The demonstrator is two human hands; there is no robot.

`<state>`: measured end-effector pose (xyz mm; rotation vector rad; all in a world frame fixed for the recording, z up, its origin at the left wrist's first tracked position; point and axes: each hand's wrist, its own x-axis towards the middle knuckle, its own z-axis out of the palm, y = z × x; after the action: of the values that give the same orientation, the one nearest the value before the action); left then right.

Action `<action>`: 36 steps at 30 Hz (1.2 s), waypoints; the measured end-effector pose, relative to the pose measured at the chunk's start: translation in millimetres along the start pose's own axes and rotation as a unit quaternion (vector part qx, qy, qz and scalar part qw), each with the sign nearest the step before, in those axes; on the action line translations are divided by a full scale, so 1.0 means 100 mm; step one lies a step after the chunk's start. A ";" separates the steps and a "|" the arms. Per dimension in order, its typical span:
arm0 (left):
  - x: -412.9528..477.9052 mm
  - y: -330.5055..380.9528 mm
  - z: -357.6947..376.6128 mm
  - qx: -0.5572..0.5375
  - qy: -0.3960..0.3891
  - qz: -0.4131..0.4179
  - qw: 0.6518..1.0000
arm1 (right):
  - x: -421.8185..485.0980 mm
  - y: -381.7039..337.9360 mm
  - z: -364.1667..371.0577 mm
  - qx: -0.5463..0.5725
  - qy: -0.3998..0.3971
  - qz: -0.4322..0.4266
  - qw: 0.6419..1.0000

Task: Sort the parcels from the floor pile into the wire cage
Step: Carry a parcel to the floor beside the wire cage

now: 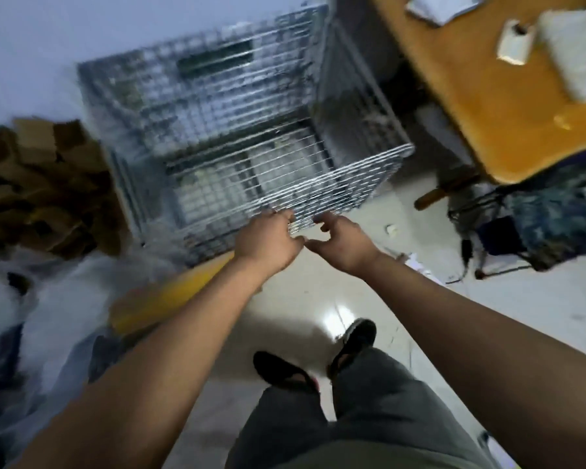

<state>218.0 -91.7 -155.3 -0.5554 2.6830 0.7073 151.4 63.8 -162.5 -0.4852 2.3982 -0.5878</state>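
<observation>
The wire cage (217, 96) stands on the floor ahead of me, blurred by motion. Its front mesh panel (339, 181) sticks out toward me at a slant. My left hand (268, 240) grips the panel's near corner, fingers curled over the wire. My right hand (344, 243) is just beside it, fingers loosely curved with a gap to the thumb, its fingertips at the panel's edge and nothing held. The floor pile lies at my left: white and grey plastic parcels (48, 299) and a yellow parcel (156, 299). What lies inside the cage is too blurred to tell.
Brown cardboard boxes (41, 184) are heaped left of the cage. A wooden table (481, 106) with white items stands at the right, a dark wire-frame cart (521, 231) beneath its corner. My feet in dark sandals (352, 340) stand on pale glossy floor.
</observation>
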 end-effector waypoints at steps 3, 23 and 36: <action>0.12 0.93 -0.10 0.033 -0.011 0.091 0.995 | -0.31 0.46 -0.62 0.014 0.058 0.034 0.998; -0.02 5.49 1.53 0.247 -0.140 0.461 0.840 | -2.61 3.86 -2.30 0.181 0.259 0.398 0.861; -0.84 6.73 2.50 0.357 -0.224 0.701 0.575 | -3.75 4.22 -1.57 0.320 0.330 0.615 0.641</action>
<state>44.2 603.4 -59.7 1.8377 2.0398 -0.1129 247.5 637.8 -90.1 1.8143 2.1500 -0.9026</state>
